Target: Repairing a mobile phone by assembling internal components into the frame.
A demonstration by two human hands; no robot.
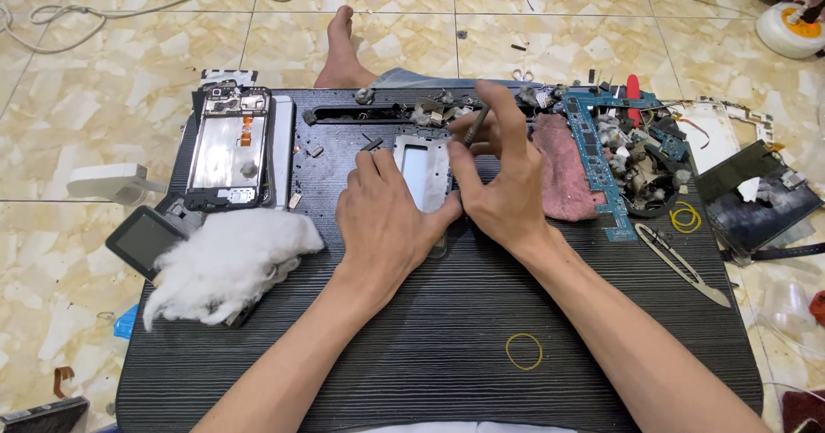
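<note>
My left hand (pixel 387 222) lies flat on a silver phone frame (pixel 424 168) in the middle of the black striped low table (pixel 430 356), pinning it down. My right hand (pixel 503 184) is shut on a thin metal tool (pixel 476 125), held like a pen, its tip over the frame's right edge. Both hands touch beside the frame.
An opened phone chassis (pixel 230 148) and a wad of white cotton (pixel 228 261) lie at the left. A pink cloth (pixel 563 171), blue circuit boards (pixel 601 167), loose parts, tweezers (pixel 683 265) and yellow rubber bands (pixel 523 351) lie at the right. A bare foot (pixel 342 51) rests on the tiled floor beyond.
</note>
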